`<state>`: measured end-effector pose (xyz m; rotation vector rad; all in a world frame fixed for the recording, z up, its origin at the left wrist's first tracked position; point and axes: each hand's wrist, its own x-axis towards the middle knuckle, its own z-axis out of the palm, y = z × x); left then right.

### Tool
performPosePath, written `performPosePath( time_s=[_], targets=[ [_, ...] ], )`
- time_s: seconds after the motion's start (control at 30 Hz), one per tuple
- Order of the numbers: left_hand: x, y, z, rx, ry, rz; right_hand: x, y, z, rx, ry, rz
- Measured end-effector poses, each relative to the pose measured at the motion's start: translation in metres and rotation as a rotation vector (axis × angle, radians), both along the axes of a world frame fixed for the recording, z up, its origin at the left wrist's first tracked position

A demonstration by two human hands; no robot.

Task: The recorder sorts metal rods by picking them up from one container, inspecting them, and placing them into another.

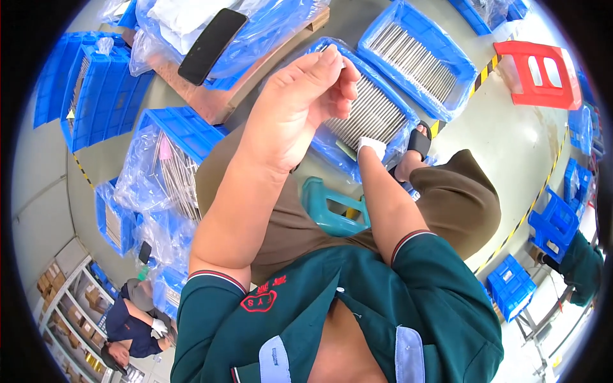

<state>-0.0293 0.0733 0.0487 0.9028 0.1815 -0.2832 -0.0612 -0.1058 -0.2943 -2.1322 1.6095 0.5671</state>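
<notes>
We're looking down at a seated person w/ the left hand [300, 102] raised up close to the cam, fingers curled in and tips pinched together, prob on one thin metal rod, but we can't actually see it, the knuckles hide whatever's in the pinch. Right hand [371, 147] is lower, in a white glove, reaching down to the near edge of the rod bin [367, 118], a blue crate lined w/ plastic and packed w/ slim silver rods lying side by side. Can't tell if that hand is gripping anything or just resting there, the left forearm cuts most of it off. The rods look stiff, smooth and slick imo, light one at a time but a whole bin would be heavy, so we'd take one near the middle w/ fingertips or slide it out by an end. A second bin [415, 60] of the same rods sits just behind, and bagged bins [169, 169] stack up on the left. A teal stool [329, 207] shows between the knees, red stool [536, 73] further off. Black phone [211, 45] lies on a bagged pile up top. Another person [131, 325] crouches lower left, tiny and warped by the lens.
</notes>
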Motion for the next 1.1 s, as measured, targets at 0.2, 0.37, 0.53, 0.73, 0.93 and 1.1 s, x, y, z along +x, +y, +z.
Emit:
performPosePath(
  time_s=[0.2,0.37,0.53,0.73,0.93,1.1],
  targets=[
    [0.002,-0.002,-0.001,-0.017,0.003,-0.005,0.009,-0.009,0.009,0.000,0.061,0.104],
    [0.004,-0.002,0.000,0.001,-0.055,-0.045,0.020,-0.011,0.012,-0.048,0.051,0.118],
    [0.004,-0.003,0.003,-0.004,-0.014,-0.004,0.023,-0.029,-0.005,0.050,0.176,0.461],
    [0.003,-0.001,0.002,0.018,-0.016,-0.014,0.016,-0.013,0.008,-0.017,0.072,0.238],
    [0.005,-0.004,0.003,-0.004,-0.017,-0.022,0.016,-0.029,-0.009,0.003,0.056,0.187],
    [0.003,0.001,-0.002,-0.062,0.003,-0.035,0.013,-0.026,-0.006,0.633,-0.308,-0.316]
  ],
)
